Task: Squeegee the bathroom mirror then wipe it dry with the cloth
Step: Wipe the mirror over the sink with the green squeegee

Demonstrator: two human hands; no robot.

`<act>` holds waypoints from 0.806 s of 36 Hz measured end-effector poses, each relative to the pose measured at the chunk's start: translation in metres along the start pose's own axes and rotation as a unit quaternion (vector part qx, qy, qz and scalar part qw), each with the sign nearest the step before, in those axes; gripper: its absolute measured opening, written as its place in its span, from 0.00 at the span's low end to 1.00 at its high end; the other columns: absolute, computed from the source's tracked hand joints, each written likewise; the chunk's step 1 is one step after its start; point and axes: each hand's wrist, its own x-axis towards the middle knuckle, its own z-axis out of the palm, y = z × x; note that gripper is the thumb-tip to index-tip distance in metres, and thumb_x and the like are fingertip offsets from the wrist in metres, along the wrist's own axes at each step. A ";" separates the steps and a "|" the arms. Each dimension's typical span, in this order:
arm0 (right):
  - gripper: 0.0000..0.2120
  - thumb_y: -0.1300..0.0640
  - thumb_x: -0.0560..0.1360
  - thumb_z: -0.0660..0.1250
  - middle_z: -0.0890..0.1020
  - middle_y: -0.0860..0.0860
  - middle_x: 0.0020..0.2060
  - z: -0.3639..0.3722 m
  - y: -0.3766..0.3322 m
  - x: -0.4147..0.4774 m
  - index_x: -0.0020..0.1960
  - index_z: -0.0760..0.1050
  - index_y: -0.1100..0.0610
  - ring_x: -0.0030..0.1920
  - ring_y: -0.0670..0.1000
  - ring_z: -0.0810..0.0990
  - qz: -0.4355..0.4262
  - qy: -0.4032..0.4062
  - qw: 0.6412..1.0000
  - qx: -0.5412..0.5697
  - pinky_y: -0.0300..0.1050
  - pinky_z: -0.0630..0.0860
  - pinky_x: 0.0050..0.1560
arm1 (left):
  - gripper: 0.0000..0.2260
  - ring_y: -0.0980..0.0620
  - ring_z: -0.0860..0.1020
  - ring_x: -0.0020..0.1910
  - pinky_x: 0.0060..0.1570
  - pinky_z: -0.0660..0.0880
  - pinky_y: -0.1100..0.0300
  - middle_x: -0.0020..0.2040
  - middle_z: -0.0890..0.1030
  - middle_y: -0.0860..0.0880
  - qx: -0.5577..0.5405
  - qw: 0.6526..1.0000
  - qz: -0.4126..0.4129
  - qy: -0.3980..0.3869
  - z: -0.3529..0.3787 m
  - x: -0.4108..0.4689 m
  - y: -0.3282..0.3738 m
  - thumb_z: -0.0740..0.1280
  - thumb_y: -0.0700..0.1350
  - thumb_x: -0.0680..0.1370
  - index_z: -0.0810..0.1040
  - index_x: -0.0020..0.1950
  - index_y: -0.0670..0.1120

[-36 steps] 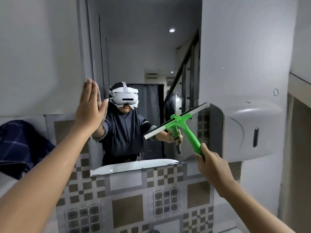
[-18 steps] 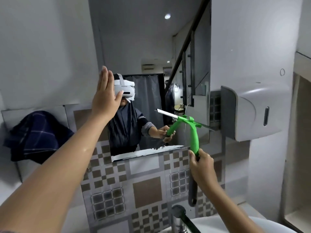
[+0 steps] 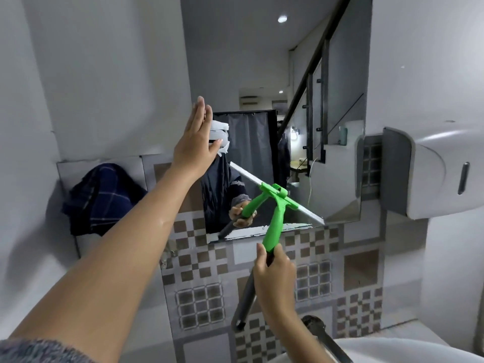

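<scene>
A: Where is the squeegee [image 3: 275,205]?

B: Against the lower part of the mirror [image 3: 262,87]. Its blade runs slantwise, high on the left and low on the right, with the low end near the mirror's bottom right corner. The green handle drops from the blade's middle to below the mirror's lower edge, with a dark grip end beneath it.

A: Who holds it?

B: The right hand [image 3: 275,279], its fingers wrapped tight round the handle where green meets dark.

A: And the left hand [image 3: 196,145]?

B: Raised flat at the mirror's left edge, fingers [image 3: 199,111] straight and pressed together, holding nothing. Whether the palm touches the glass, I cannot tell.

A: The cloth [image 3: 102,197]?

B: A dark blue checked one sits bunched on a ledge by the left wall, well apart from both hands.

A: What else is around?

B: Patterned tiles [image 3: 314,271] below the mirror, a white dispenser [image 3: 432,174] on the right wall, and a tap [image 3: 324,339] over a white basin [image 3: 392,352] at the bottom.
</scene>
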 end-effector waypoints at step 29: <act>0.22 0.58 0.65 0.77 0.78 0.50 0.22 -0.073 0.026 0.016 0.54 0.77 0.67 0.17 0.43 0.59 -0.294 -0.076 0.851 -0.429 0.27 0.48 0.16 | 0.30 0.47 0.46 0.75 0.67 0.59 0.55 0.77 0.46 0.44 0.000 0.999 -0.039 -0.021 0.025 -0.056 0.018 0.61 0.44 0.79 0.47 0.75 0.41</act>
